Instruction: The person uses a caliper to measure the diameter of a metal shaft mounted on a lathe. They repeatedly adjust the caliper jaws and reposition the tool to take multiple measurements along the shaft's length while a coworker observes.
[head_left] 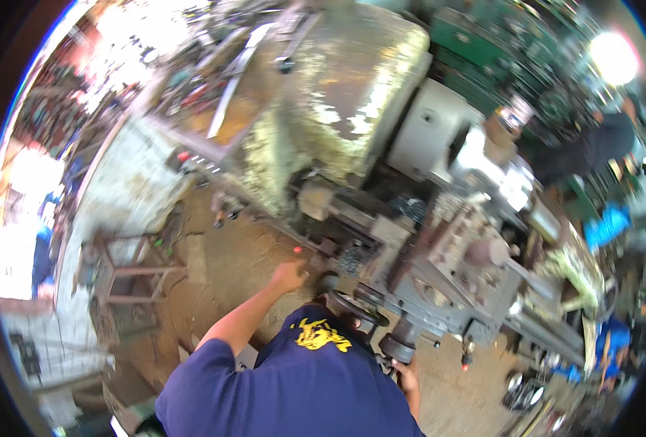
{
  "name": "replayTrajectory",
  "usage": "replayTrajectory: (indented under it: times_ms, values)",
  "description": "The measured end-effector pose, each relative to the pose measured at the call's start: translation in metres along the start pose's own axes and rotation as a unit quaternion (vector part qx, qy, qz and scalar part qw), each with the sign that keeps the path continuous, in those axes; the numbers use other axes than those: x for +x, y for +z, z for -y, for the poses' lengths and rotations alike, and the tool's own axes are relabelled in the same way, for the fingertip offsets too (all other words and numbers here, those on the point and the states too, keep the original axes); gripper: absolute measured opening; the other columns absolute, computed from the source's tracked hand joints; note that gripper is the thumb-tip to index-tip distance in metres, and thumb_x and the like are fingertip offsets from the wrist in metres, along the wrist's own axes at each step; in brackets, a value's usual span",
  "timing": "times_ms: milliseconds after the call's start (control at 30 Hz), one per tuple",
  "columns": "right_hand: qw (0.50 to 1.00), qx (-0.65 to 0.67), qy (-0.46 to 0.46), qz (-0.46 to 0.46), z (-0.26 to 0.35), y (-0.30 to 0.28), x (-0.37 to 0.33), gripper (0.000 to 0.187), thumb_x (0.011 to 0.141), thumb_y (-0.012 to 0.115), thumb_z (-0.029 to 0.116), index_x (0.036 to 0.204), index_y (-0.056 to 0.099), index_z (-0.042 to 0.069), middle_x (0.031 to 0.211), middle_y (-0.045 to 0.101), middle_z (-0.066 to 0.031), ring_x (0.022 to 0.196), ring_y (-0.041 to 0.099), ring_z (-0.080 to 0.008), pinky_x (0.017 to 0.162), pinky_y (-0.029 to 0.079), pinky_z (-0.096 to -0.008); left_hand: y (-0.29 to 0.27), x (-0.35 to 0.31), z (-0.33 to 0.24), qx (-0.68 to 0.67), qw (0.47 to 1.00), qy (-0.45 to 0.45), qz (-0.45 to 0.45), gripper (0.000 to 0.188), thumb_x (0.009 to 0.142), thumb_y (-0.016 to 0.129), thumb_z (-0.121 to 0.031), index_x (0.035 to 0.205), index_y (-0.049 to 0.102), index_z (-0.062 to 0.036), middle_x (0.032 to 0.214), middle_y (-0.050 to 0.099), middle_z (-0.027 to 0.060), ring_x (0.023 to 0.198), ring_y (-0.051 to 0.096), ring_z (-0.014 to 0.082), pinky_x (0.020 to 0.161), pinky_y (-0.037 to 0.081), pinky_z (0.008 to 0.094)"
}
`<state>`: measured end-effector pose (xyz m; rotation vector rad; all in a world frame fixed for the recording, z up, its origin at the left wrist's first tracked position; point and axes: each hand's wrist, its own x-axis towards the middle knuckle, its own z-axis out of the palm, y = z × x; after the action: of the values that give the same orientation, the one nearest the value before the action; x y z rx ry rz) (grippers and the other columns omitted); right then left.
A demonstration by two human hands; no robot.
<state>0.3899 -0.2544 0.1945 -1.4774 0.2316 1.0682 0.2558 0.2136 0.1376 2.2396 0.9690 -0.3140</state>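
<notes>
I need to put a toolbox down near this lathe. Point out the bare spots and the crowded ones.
Bare dirt floor lies between the metal stool frame and the lathe, left of the left hand. More floor shows below the carriage near the right hand. The bench top behind is strewn with scrap, and the lathe bed is packed with levers and handwheels.

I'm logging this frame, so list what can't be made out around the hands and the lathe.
- Left hand, head view: fingers blur against the lathe; whether it grips a control is unclear.
- Right hand: mostly hidden behind the blue shirt; grip unknown.
- Handwheel: partly covered by the shirt.
- Second person: washed out by lamp glare at the rim.
</notes>
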Motion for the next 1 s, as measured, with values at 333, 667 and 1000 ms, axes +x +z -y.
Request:
replayTrajectory:
  times_ms: [333, 667, 1000]
  values:
    - [0.994, 0.049, 0.045, -0.089, 0.01, 0.022, -0.03, 0.065, 0.092, 0.073, 0.015, 0.148, 0.042, 0.002, 0.137, 0.059, -0.0158, 0.121, 0.059, -0.0295, 0.107, 0.042, -0.0449, 0.002, 0.022, -0.006, -0.169, 0.934, 0.001, -0.315, 0.035, 0.09, 0.069, -0.02, 0.121, 0.066, -0.0036, 0.112, 0.07, 0.0204, 0.106, 0.069, 0.0386, 0.092, 0.055, 0.0456]
    - [0.998, -0.046, -0.016, 0.032, -0.011, -0.02, 0.01, 0.076, 0.076, 0.087, 0.024, 0.14, 0.052, -0.001, 0.127, 0.066, -0.0137, 0.119, 0.061, -0.0267, 0.105, 0.046, -0.0398, 0.09, 0.103, 0.053, -0.219, 0.957, -0.191, -0.023, 0.089, 0.083, 0.075, -0.028, 0.156, 0.029, -0.0057, 0.156, 0.043, 0.0205, 0.143, 0.043, 0.0396, 0.115, 0.041, 0.0444]
    - [0.993, -0.011, -0.056, -0.106, 0.012, 0.039, -0.023, 0.092, 0.076, 0.091, 0.02, 0.148, 0.039, -0.003, 0.134, 0.062, -0.0179, 0.126, 0.059, -0.0273, 0.108, 0.046, -0.0419, 0.094, 0.142, 0.071, -0.499, 0.768, -0.35, -0.196, 0.022, 0.095, 0.059, -0.009, 0.108, 0.067, 0.0065, 0.082, 0.071, 0.0163, 0.08, 0.073, 0.0258, 0.059, 0.057, 0.0344]
